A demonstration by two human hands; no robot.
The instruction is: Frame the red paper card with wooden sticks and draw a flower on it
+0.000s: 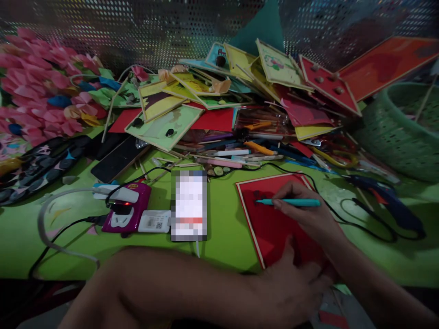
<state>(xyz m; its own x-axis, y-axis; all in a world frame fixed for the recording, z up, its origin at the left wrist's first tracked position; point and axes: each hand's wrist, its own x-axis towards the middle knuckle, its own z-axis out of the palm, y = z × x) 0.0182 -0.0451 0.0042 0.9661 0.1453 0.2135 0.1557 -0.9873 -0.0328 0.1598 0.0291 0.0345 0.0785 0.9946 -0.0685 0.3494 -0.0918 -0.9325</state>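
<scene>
A red card with a pale border (270, 224) lies on the green table (222, 228) in front of me. My right hand (308, 212) is closed around a teal pen (291, 202), its tip touching the upper left part of the card by some dark marks. My left hand (291, 285) rests flat on the card's near edge, fingers spread, with my forearm stretched across the front of the table.
A phone (189, 205) lies left of the card, beside a magenta charger (128, 212) with cables. A heap of framed paper crafts (240, 87) and pens (240, 155) fills the back. Pink paper flowers (41, 87) at left; green basket (401, 128) and glue gun (391, 201) at right.
</scene>
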